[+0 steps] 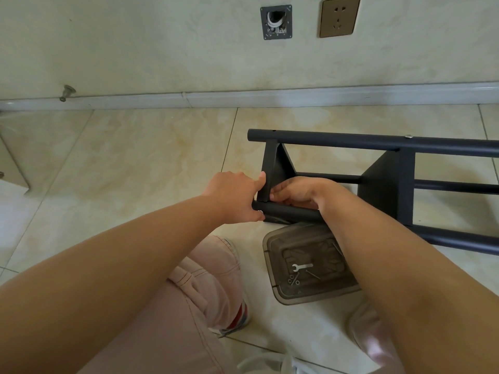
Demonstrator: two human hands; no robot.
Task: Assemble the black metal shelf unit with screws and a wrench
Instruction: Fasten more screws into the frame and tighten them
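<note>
The black metal shelf unit (pixel 388 182) lies on its side on the tiled floor, its tubes running off to the right. My left hand (pixel 237 197) grips the end of the near tube, where a silver screw head (pixel 260 211) shows under the thumb, with the index finger against the end shelf panel (pixel 271 171). My right hand (pixel 299 191) is curled over the near tube just behind that panel; what its fingers hold is hidden. A silver wrench (pixel 302 266) lies in the smoky plastic tray (pixel 272 282) below, beside several small screws and nuts (pixel 293 280).
The wall with a skirting board (pixel 270 97) runs close behind the shelf. A brass socket plate (pixel 339 16) and an open wall box (pixel 276 22) are above. My knees in pink trousers (pixel 205 282) sit left of the tray. A cabinet corner (pixel 10 168) stands far left.
</note>
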